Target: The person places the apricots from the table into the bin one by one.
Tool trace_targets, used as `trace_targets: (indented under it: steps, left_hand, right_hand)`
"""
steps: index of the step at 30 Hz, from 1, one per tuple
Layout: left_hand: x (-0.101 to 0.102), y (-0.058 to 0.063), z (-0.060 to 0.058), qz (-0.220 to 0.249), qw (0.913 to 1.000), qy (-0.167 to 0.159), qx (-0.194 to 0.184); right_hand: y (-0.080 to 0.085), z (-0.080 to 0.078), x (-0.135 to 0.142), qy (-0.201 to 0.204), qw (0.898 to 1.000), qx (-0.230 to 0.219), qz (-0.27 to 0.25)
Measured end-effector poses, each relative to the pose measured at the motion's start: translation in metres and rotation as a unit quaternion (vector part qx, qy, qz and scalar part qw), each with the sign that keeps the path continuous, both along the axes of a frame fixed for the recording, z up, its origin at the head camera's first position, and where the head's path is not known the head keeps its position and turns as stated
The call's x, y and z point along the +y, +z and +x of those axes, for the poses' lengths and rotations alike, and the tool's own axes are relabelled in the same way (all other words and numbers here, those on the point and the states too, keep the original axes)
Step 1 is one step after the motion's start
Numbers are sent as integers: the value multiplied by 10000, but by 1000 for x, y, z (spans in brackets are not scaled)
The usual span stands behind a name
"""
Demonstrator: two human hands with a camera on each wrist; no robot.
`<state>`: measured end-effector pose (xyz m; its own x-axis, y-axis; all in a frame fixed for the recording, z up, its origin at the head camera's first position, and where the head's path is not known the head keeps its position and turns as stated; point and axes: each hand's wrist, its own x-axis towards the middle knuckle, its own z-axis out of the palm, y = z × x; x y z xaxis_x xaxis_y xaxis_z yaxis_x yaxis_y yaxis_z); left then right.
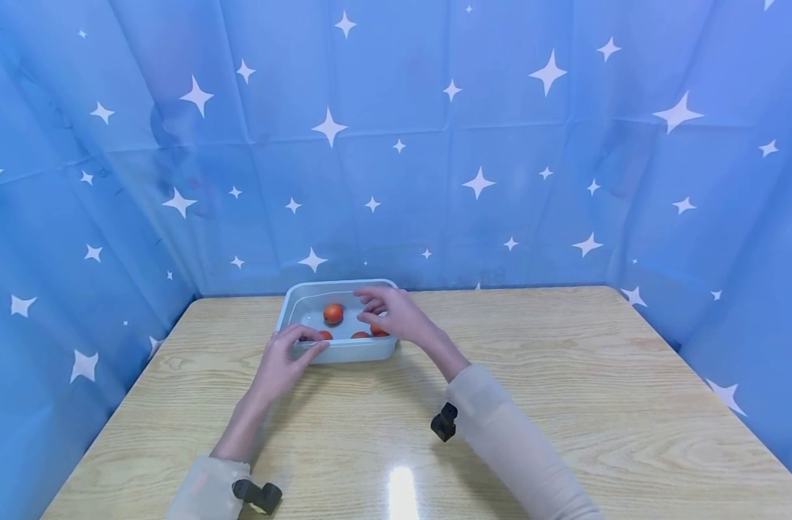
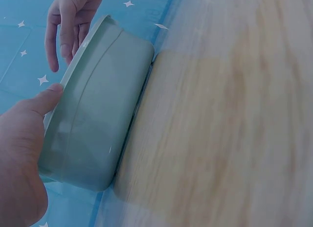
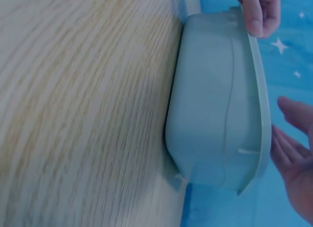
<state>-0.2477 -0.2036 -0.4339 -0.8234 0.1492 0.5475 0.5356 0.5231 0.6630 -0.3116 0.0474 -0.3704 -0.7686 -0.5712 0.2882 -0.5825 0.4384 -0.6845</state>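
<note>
A pale plastic bin [image 1: 359, 352] sits at the far side of the table, several round orange-red fruits inside it. One fruit [image 1: 333, 313] lies toward the back left; others show partly above the front wall. My left hand [image 1: 286, 361] pinches the rim at the near left corner, its thumb on the outer side, as the left wrist view shows at the bin's wall [image 2: 105, 104]. Over the right side of the bin hovers my right hand [image 1: 396, 314], fingers loosely bent and nothing between them. Beneath it a fruit [image 1: 378, 329] is partly hidden.
The wood-grain table [image 1: 551, 375] reaches out to both sides and in front of the bin. A blue curtain [image 1: 421, 217] with white stars hangs behind the table and along its sides. Black wrist cameras [image 1: 444, 422] sit on both sleeves.
</note>
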Motion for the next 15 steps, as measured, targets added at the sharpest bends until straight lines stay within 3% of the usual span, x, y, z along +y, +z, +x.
trace_targets:
  steps: [5, 15]
  left_hand:
    - [0, 0, 0, 29, 9999, 35, -139]
    - [1, -1, 0, 137, 9999, 15, 34]
  right_hand:
    - [0, 2, 4, -50, 10000, -12, -30]
    - [2, 6, 10, -156, 9999, 59, 0]
